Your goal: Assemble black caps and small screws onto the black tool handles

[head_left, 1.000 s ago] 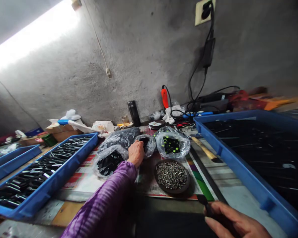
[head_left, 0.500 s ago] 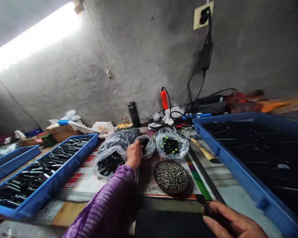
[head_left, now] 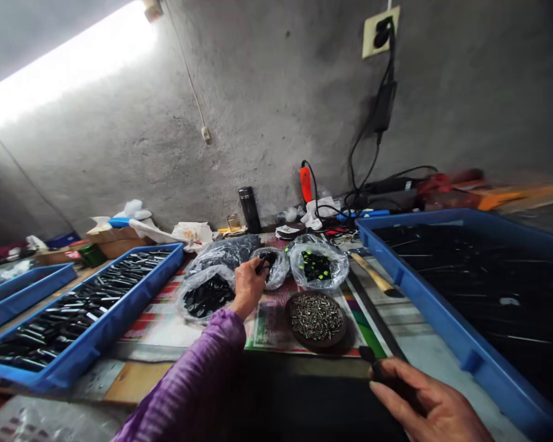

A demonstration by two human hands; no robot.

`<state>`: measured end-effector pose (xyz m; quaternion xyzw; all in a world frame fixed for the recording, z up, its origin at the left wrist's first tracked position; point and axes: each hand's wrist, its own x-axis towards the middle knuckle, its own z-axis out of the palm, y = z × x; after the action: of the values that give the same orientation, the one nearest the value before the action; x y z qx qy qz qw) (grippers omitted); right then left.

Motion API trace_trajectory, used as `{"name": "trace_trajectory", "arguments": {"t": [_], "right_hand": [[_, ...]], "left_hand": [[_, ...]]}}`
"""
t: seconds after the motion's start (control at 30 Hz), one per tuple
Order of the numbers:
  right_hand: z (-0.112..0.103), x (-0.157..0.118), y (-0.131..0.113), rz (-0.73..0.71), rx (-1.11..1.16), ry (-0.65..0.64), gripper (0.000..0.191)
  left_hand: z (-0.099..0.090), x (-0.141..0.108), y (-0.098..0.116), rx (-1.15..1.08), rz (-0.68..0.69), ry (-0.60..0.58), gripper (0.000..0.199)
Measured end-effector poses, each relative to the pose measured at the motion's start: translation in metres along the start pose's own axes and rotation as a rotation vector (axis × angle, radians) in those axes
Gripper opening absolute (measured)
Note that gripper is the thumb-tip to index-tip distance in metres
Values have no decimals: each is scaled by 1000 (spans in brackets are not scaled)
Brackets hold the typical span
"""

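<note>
My left hand point(head_left: 249, 283), in a purple sleeve, is at the small plastic bag of black parts point(head_left: 276, 270) in the middle. A small black piece point(head_left: 260, 264) shows between its pinched fingers. My right hand point(head_left: 431, 396), at the lower right, grips a small black part with a flat, wider end point(head_left: 372, 361) between thumb and fingers; its exact kind is unclear. Left of my left hand lies an open bag of flat black pieces point(head_left: 209, 296). A round dish point(head_left: 291, 325) full of small metal rivets or pins stands to its right.
A blue tray point(head_left: 133, 293) of black parts stands on the left, with another blue tray point(head_left: 50, 277) beyond. On the right is a big blue tray point(head_left: 424, 310) of dark pieces. A hammer point(head_left: 375, 276), a bag with green-dotted pieces point(head_left: 299, 279) and a black flask point(head_left: 249, 210) sit between.
My left hand has drawn back slightly at the small bag, and a black piece now shows in its fingers. My right hand keeps its part, almost in place.
</note>
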<state>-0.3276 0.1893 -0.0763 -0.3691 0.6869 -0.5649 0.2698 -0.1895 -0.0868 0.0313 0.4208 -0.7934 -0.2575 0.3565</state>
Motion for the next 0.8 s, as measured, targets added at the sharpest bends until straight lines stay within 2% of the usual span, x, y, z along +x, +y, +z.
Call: {"name": "trace_trajectory", "arguments": {"t": [0.2,0.33,0.5,0.63,0.8], "right_hand": [[2,-16,-35,-48,-33,23,44],[12,-30,-49,-63,-64,-60,41],[39,-42,-53,-52,4,-194,34],[54,-53,-58,-44,41,-304,33],[62,-63,-69,-33,71,-374,32]], "left_hand": [[-10,-55,10,-393,-84,-116,6],[-23,-101,21,-587,-185,-193,19],[-30,-150,28,-744,-349,-240,25],[-32,-180,26,-924,-469,-277,26],[-37,-206,20,-944,-481,-292,30]]}}
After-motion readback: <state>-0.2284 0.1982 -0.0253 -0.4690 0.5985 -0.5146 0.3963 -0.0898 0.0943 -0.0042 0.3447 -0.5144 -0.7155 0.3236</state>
